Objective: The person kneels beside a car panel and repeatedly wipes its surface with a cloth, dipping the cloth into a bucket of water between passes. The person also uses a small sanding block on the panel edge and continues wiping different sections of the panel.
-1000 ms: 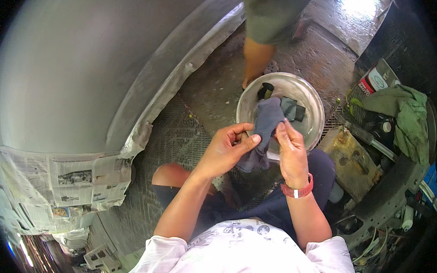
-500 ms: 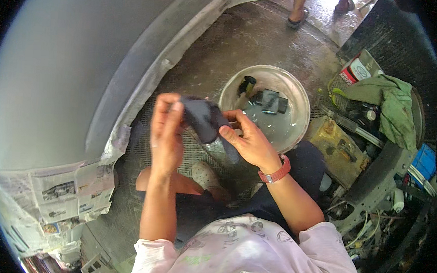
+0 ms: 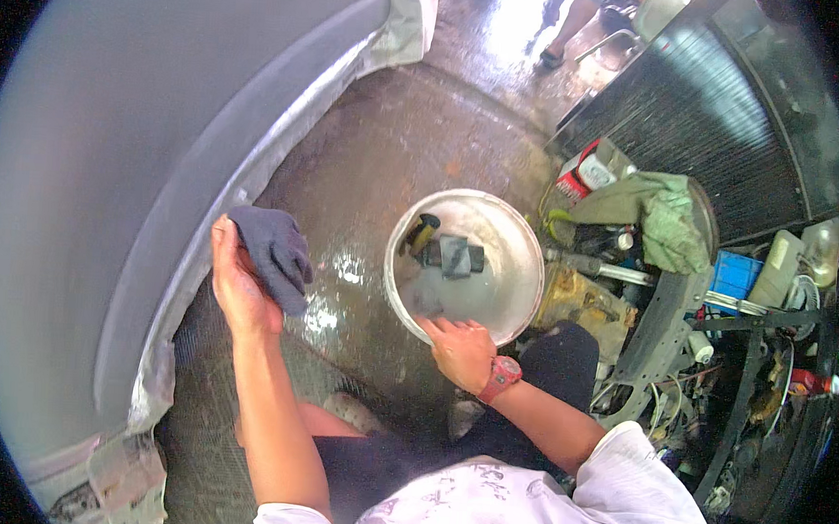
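Observation:
A crumpled dark grey cloth [image 3: 276, 254] is in my left hand [image 3: 245, 296], which is closed on it beside the large grey curved panel [image 3: 112, 151]. My right hand [image 3: 462, 352], wearing a red watch, is at the near rim of a round whitish basin [image 3: 524, 258]. Its fingers are spread, with nothing seen in them; whether they touch the rim or the water I cannot tell. Cloudy water fills the bottom of the basin. Dark flat pieces [image 3: 456, 256] lie in it, along with a black and yellow object [image 3: 423, 234] against the far left wall.
Masking sheet [image 3: 152, 381] and newspaper [image 3: 118, 483] edge the panel on my left. To the right stand a dirty yellowish box [image 3: 583, 304], a green cloth [image 3: 664, 218], a blue crate [image 3: 737, 276] and metal parts. A person's leg [image 3: 566, 32] shows at the far end of the wet floor.
My right hand has let go of the cloth and moved down to the basin's near rim. My left hand has carried the cloth left, toward the panel. The view has shifted right.

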`<action>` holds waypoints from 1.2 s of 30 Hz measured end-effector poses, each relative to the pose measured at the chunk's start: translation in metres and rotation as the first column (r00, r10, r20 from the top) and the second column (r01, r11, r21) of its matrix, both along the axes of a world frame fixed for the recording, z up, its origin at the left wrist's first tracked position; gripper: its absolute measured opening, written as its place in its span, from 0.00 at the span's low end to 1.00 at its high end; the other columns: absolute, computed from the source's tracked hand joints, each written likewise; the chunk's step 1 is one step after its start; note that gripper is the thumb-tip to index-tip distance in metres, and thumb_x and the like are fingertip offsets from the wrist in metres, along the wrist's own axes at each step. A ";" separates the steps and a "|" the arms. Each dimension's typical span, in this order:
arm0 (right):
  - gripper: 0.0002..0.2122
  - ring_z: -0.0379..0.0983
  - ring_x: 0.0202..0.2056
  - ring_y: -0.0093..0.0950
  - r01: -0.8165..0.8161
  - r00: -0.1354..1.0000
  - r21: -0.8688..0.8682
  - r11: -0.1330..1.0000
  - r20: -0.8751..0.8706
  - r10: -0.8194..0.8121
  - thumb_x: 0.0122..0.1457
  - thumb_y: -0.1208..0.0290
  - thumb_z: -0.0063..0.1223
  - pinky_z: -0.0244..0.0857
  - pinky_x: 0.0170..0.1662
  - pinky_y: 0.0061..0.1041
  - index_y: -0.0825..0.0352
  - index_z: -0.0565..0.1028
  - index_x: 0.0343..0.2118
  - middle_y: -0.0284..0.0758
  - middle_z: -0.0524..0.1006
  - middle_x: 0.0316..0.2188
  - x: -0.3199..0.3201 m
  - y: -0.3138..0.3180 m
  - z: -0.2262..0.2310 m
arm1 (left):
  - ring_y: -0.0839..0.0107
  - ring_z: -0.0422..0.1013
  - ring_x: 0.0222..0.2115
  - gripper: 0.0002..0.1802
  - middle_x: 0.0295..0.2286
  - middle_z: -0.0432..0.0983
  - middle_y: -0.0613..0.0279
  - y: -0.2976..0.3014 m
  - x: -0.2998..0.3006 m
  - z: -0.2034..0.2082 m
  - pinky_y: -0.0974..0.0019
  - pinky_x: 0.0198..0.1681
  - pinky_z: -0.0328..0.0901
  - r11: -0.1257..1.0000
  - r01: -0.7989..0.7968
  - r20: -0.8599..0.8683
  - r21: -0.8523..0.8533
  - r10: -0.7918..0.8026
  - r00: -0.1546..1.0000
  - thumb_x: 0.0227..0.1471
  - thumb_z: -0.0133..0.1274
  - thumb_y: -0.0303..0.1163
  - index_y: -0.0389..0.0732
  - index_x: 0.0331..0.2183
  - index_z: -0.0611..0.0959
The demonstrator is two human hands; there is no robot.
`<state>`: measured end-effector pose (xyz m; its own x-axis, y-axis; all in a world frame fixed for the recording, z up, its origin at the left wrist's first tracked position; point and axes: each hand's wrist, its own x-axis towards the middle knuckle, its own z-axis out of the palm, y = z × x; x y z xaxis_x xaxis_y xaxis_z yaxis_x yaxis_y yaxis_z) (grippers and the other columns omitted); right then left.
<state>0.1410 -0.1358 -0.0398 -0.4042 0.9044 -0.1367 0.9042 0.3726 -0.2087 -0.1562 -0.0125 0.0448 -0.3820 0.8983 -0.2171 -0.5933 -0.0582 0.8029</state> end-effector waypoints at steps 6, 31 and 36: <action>0.19 0.82 0.28 0.39 0.087 0.982 0.183 0.979 0.149 -0.115 0.56 0.72 0.53 0.74 0.32 0.41 0.55 0.77 0.53 0.37 0.82 0.30 0.016 0.061 0.019 | 0.72 0.71 0.45 0.10 0.40 0.75 0.67 0.044 -0.023 -0.034 0.63 0.52 0.64 0.988 0.121 0.021 0.094 -0.124 0.992 0.69 0.45 0.40 0.46 0.43 0.77; 0.13 0.76 0.49 0.21 0.212 0.073 -0.621 0.755 -0.760 -0.646 0.66 0.74 0.58 0.69 0.55 0.24 0.71 0.75 0.52 0.31 0.80 0.46 -0.035 0.102 0.161 | 0.49 0.69 0.59 0.59 0.59 0.70 0.41 0.017 0.026 -0.058 0.47 0.65 0.61 0.609 0.676 0.726 0.414 -0.669 0.158 0.55 0.44 0.76 0.27 0.62 0.68; 0.32 0.72 0.53 0.23 0.369 0.205 -0.501 0.783 -0.778 -0.594 0.62 0.75 0.63 0.65 0.58 0.25 0.72 0.61 0.66 0.32 0.77 0.52 -0.019 0.086 0.174 | 0.56 0.72 0.55 0.35 0.54 0.77 0.50 -0.007 0.039 -0.036 0.53 0.61 0.64 0.552 0.823 0.419 0.135 -0.784 0.458 0.62 0.55 0.52 0.32 0.57 0.76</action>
